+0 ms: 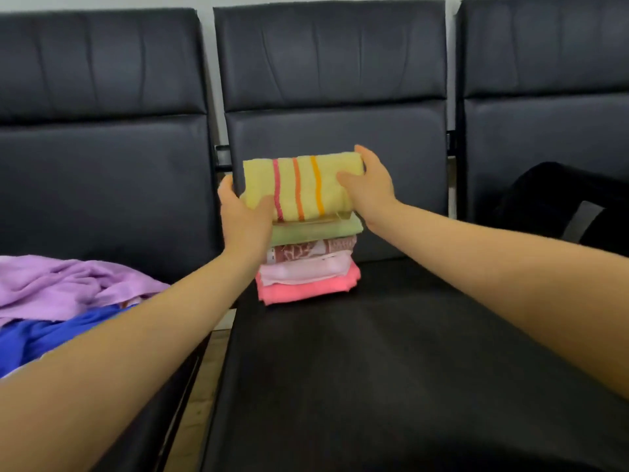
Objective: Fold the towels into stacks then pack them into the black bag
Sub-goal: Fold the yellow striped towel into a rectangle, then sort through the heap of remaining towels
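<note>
Far left seat: a loose lilac cloth (68, 281) lay crumpled over a blue cloth (44, 335), both unfolded. We judged those as work left to do; if we rushed them, uneven folds would make a second stack lean.

Centre seat (340, 369): our left hand (243, 216) gripped the left end of the yellow striped towel (299, 185), thumb on top, fingers wrapped behind. The towel sat at the top of the stack (306, 264), touching or just above the green towel (316, 229); we could not tell which. Under it: a maroon patterned one, pale pink, then coral pink at the base.

Our right hand (369, 189) clasped the right end the same way.

Risks as we saw them: the stack was tall on a narrow footprint and soft cushion, so an off-centre placement or a sideways drag on letting go could topple it. Layers already looked slightly staggered. Uneven release could pull the top fold open.

Far right: the black bag (558, 206) lay on the next seat, well apart from the stack. Carrying the whole pile over could shear it.
</note>
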Tool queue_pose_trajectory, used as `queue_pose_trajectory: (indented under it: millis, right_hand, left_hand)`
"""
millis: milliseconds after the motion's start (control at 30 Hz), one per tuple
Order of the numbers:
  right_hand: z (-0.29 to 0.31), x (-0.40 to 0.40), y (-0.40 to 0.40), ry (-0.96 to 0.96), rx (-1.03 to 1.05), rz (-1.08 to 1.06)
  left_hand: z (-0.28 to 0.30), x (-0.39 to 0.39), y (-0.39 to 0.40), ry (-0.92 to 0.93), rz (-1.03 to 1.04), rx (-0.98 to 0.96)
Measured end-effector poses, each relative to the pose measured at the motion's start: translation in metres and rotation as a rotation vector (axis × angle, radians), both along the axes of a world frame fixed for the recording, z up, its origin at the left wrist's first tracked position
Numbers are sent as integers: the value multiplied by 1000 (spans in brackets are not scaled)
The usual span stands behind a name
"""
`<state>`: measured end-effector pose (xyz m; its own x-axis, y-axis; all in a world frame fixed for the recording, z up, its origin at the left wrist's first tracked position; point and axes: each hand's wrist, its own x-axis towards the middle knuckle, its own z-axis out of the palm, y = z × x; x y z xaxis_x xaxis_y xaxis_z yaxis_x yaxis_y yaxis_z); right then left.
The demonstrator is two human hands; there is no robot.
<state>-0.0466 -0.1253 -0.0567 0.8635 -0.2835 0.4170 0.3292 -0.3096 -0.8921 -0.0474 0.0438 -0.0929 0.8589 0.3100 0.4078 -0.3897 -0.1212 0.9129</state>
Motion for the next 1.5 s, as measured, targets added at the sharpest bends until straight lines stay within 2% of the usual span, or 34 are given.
queue_pose_trajectory:
  millis: [133,200,267,300,367,467,567,633,700,800,933,1033,1267,1367,1500]
  right_hand:
    - [17,52,0,-51,-47,-42]
    - [8,80,-1,38,-168,-60]
    - [-9,99,-3,212,-397,-63]
    - [-17,105,-4,271,-505,-80]
    - [-27,107,-6,294,-633,-123]
    - [-29,91,-9,129,-747,-284]
    - [-25,59,-7,-207,-950,-465]
    - [-21,35,1,-318,-979,-373]
    - [-21,9,17,-312,-894,-200]
    - [-35,-31,57,-157,-721,59]
    - [-61,-60,124,14,-703,250]
    - [-73,-67,177,88,-689,332]
    - [-77,-63,283,165,-618,477]
    - [-72,-56,319,114,-705,409]
    - [-58,-43,368,54,-744,345]
  left_hand:
    - [20,57,4,7,58,214]
    - [14,80,7,124,91,408]
    - [-3,94,8,302,74,561]
    - [-11,97,8,363,51,572]
    - [-20,99,9,388,-3,470]
    - [-16,91,15,332,-15,348]
    - [-5,60,30,300,37,341]
    - [-2,38,43,277,66,386]
    - [-6,13,61,246,81,467]
    - [-11,-28,101,234,70,699]
    - [1,-72,186,182,191,943]
    - [10,-99,252,194,338,1015]
    - [-24,-135,361,434,509,916]
    - [-47,-134,386,550,534,761]
    - [-82,-127,406,565,536,495]
